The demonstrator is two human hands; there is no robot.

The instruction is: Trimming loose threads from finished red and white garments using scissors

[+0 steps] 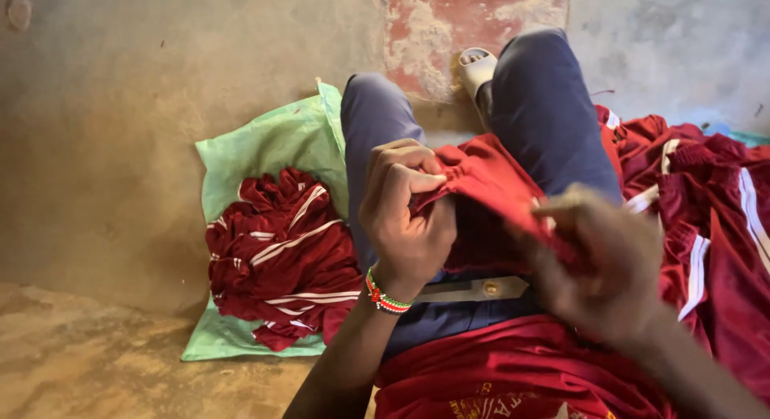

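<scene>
Left hand (405,218): fingers curled shut, pinching the gathered edge of a red garment (489,186) between thumb and forefinger; beaded bracelet (386,297) at the wrist. Right hand (609,267): blurred, low on the same red garment, fingers bent into the cloth; looks to be gripping it, though the blur hides the exact hold. A thin pale blurred sliver by the fingertips, too smeared to tell what.

Red garment: draped over the lap, between the two hands, lying across the dark blue trousers (545,106). Scissors (473,289): just below the red garment, flat on the lap, closed, pivot screw visible, partly tucked under the cloth.

Left of the red garment: green sack (273,146) spread on the dirt floor (88,355), bearing a crumpled pile of maroon clothes (281,259) with white stripes. Right of the red garment: heap of maroon striped clothes (714,218), touching the right leg. Beyond the red garment, past the knees: foot in a pale sandal (479,68) against the rough plastered wall (160,66). Nearer than the red garment, at the bottom edge: red shirt (513,379) with yellow print.
</scene>
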